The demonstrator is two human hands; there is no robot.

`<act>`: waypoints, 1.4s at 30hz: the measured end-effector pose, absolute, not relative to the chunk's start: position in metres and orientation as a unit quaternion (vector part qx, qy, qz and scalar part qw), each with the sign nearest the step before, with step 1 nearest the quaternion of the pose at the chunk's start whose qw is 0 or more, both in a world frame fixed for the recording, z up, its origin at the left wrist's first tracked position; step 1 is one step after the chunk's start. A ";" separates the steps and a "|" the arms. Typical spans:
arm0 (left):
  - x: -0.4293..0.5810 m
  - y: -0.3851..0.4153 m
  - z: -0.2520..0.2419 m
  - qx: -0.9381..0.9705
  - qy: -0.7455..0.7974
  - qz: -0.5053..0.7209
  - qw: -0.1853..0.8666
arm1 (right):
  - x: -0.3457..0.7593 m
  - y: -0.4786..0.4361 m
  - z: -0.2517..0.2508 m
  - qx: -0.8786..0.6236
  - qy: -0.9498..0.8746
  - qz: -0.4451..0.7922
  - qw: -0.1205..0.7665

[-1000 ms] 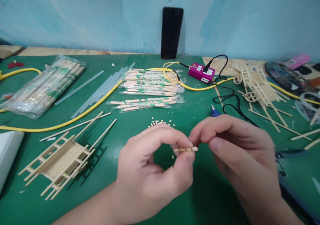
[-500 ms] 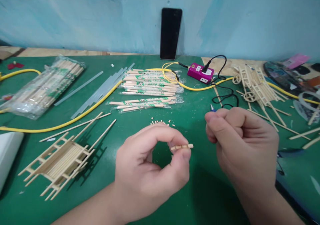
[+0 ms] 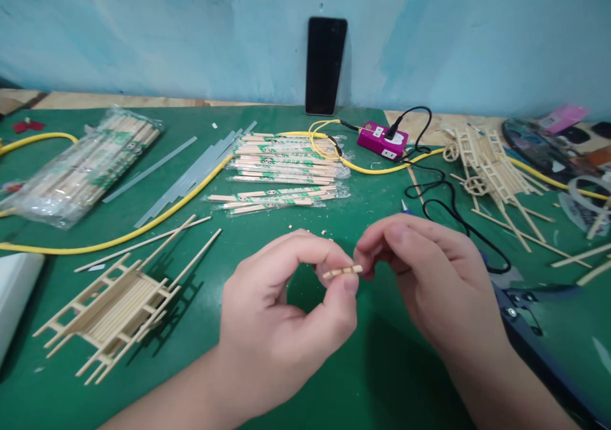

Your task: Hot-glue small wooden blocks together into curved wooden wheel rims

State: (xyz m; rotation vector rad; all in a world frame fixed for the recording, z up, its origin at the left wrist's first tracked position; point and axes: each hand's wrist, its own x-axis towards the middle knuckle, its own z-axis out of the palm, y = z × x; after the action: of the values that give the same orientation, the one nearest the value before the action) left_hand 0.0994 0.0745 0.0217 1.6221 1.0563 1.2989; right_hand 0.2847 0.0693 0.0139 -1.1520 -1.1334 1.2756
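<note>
Between the thumb and index finger of my left hand (image 3: pixel 286 322) is a short wooden stick piece (image 3: pixel 342 270) with darker spots along it. My right hand (image 3: pixel 439 284) is close against the right end of that piece, its fingers curled and drawn together. Whatever lies between those fingertips is hidden. Tiny cut wooden bits (image 3: pixel 323 231) lie on the table behind my left hand. On the left stands a small cart-like frame (image 3: pixel 119 309) made of wooden sticks. A pointed metal tip with a blue collar (image 3: pixel 405 207) shows just behind my right hand.
Wrapped chopsticks (image 3: pixel 286 169) and clear glue sticks (image 3: pixel 191 169) lie toward the back. A yellow cable (image 3: pixel 191 194) crosses the table to a purple power strip (image 3: pixel 382 140). A phone (image 3: pixel 326 64) leans on the wall. Another stick model (image 3: pixel 491 169) and a dark-handled tool (image 3: pixel 529 334) are right.
My right hand has moved left and its fingertips now meet the end of the stick piece. My left hand has stayed almost in place. More black cord and the dark tool are uncovered.
</note>
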 end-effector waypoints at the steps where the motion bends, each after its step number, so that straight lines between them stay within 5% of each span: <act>1: 0.099 0.075 0.021 0.643 0.409 0.513 0.394 | 0.285 0.067 0.015 -0.472 -0.470 0.548 0.506; 42: 0.102 0.073 0.024 0.623 0.392 0.522 0.432 | 0.283 0.064 0.023 -0.421 -0.514 0.563 0.492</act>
State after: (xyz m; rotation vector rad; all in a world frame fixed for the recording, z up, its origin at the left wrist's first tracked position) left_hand 0.1021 0.0733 0.0239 1.5521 0.9767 1.2999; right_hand 0.2832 0.0638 0.0230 -1.0210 -1.2485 1.3664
